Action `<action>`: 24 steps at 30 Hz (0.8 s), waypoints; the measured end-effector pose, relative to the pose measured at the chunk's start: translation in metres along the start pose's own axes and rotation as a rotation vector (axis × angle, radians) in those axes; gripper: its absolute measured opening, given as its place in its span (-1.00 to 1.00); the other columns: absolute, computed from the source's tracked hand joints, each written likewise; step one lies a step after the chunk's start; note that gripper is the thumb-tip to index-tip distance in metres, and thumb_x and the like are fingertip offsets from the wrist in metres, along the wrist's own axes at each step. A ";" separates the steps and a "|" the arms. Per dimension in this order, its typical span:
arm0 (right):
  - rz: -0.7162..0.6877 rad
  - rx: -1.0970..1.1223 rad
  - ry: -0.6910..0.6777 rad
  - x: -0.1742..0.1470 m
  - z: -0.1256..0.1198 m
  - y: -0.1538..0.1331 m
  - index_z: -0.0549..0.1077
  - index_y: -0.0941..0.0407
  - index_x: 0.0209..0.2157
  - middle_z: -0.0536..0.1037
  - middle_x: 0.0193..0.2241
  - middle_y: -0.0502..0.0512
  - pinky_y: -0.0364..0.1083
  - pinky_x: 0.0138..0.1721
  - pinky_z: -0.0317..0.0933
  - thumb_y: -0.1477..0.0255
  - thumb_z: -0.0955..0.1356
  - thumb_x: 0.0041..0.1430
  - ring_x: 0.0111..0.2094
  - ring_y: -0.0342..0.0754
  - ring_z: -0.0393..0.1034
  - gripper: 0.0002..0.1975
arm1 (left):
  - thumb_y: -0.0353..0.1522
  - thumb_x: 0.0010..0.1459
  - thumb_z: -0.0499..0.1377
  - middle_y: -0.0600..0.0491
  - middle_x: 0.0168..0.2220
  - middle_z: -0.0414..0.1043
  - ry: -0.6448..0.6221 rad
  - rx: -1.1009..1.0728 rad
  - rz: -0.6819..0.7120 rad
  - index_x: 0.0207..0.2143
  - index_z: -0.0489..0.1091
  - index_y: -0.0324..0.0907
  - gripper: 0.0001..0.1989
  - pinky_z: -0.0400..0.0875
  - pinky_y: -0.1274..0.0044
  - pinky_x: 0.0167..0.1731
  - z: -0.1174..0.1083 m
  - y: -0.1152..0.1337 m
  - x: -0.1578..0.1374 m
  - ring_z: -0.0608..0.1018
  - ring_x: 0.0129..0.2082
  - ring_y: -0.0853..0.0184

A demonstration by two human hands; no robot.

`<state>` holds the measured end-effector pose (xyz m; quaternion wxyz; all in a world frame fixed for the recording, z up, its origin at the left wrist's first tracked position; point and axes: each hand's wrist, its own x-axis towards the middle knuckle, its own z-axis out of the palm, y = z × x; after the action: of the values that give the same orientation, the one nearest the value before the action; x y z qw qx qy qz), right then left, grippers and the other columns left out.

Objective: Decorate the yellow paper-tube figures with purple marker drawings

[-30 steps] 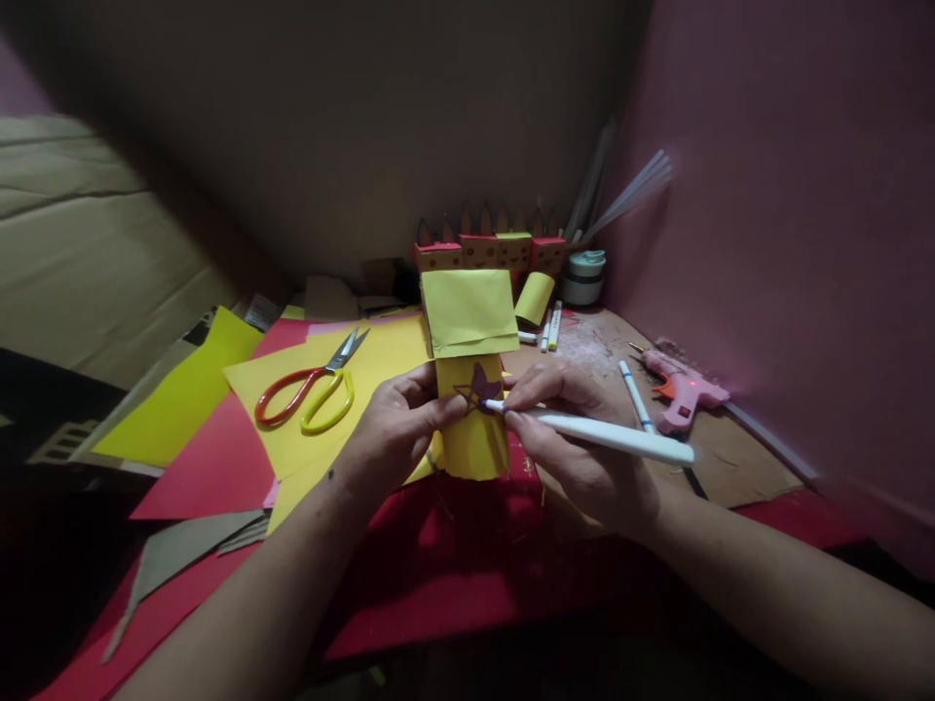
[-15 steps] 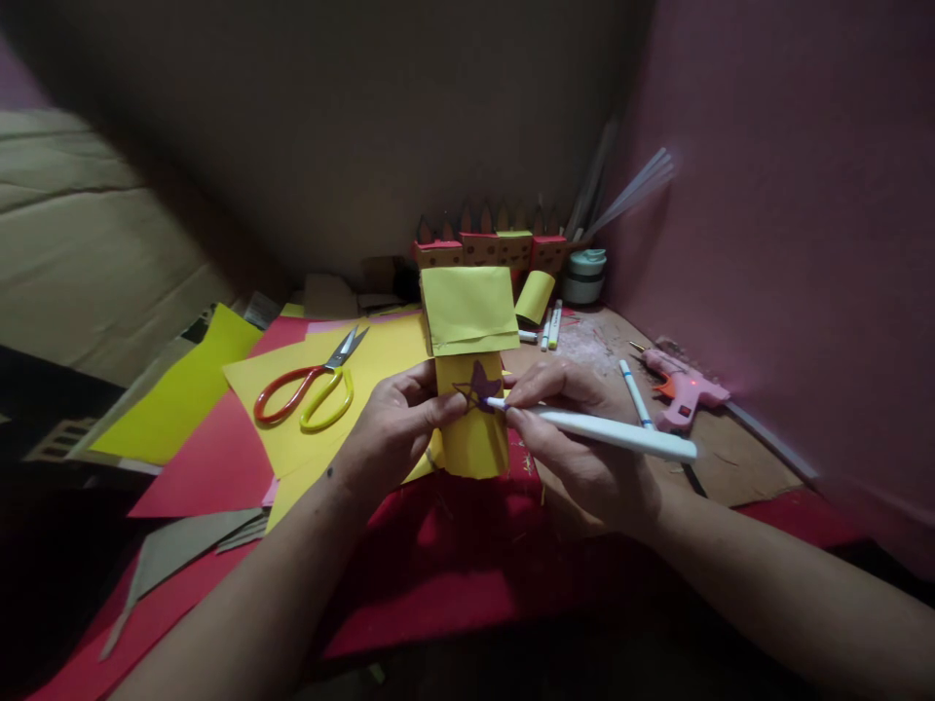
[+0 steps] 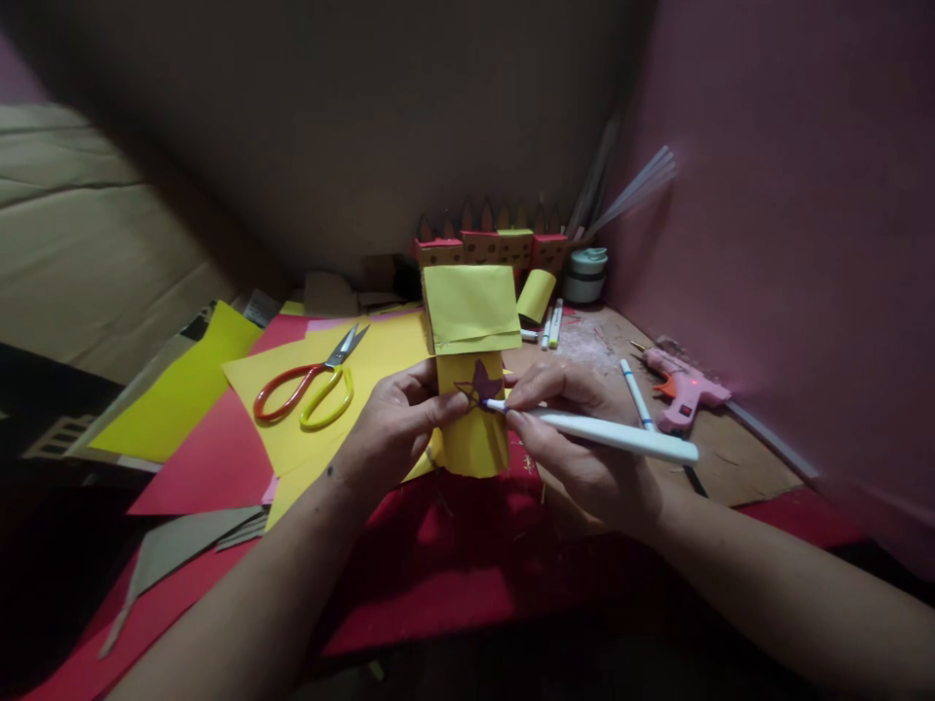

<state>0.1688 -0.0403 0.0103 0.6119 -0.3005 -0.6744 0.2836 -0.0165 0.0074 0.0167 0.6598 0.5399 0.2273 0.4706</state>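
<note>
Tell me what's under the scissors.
The scissors lie on a yellow sheet; a red sheet emerges beneath its left edge. What else the sheets hide can't be seen.

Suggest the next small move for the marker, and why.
Probably have the right hand ease the marker leftward within the star-like drawing and shade there: its left point looks only outlined, while its upper part is filled purple, and the left hand holds the yellow tube.

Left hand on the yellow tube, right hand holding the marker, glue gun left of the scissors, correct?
No: in the head view, the glue gun lies right of the scissors. The left hand is on the yellow tube and the right hand holds the marker.
</note>
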 end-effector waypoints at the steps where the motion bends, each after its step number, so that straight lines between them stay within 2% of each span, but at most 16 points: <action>1: -0.001 0.000 0.000 0.000 0.000 0.000 0.45 0.03 -0.34 0.51 -0.47 -0.05 -0.11 -0.33 0.36 0.51 0.43 0.22 -0.36 -0.08 0.48 -0.89 | -0.34 -0.01 0.48 -0.14 -0.09 0.69 0.011 0.002 -0.004 -0.12 0.66 -0.20 -0.65 0.49 0.24 0.13 0.000 0.000 0.000 0.65 0.00 0.00; 5: -0.005 0.004 -0.006 0.000 0.000 0.000 0.46 0.03 -0.32 0.54 -0.43 -0.05 -0.14 -0.40 0.32 0.52 0.42 0.22 -0.43 -0.13 0.44 -0.90 | -0.33 -0.04 0.50 -0.14 -0.07 0.68 0.036 0.008 -0.014 -0.12 0.66 -0.21 -0.62 0.47 0.24 0.14 0.000 -0.001 0.001 0.65 0.01 -0.01; 11: 0.005 0.009 0.004 -0.001 0.001 0.001 0.48 0.03 -0.31 0.54 -0.43 -0.05 -0.13 -0.36 0.35 0.52 0.42 0.23 -0.37 -0.11 0.47 -0.91 | -0.34 -0.11 0.52 -0.14 -0.10 0.68 0.054 0.001 -0.029 -0.14 0.66 -0.22 -0.59 0.47 0.22 0.14 0.003 0.001 0.000 0.64 0.02 -0.03; 18: 0.012 0.031 0.012 -0.002 -0.001 0.003 0.49 0.04 -0.28 0.59 -0.37 -0.04 -0.14 -0.37 0.35 0.49 0.43 0.27 -0.42 -0.15 0.46 -0.93 | -0.32 -0.18 0.56 -0.10 -0.15 0.70 0.070 -0.018 -0.032 -0.18 0.66 -0.20 -0.57 0.51 0.28 0.10 0.002 0.000 0.002 0.64 0.01 0.00; 24: 0.018 0.037 0.003 -0.002 0.000 0.003 0.47 0.03 -0.30 0.52 -0.45 -0.08 -0.16 -0.40 0.33 0.48 0.44 0.26 -0.48 -0.17 0.40 -0.92 | -0.29 -0.13 0.54 -0.11 -0.15 0.69 0.061 -0.026 -0.038 -0.22 0.67 -0.20 -0.63 0.50 0.28 0.11 0.004 0.000 0.003 0.65 -0.01 0.02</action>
<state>0.1695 -0.0402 0.0069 0.6158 -0.2956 -0.6655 0.3009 -0.0125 0.0077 0.0186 0.6686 0.5123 0.2511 0.4770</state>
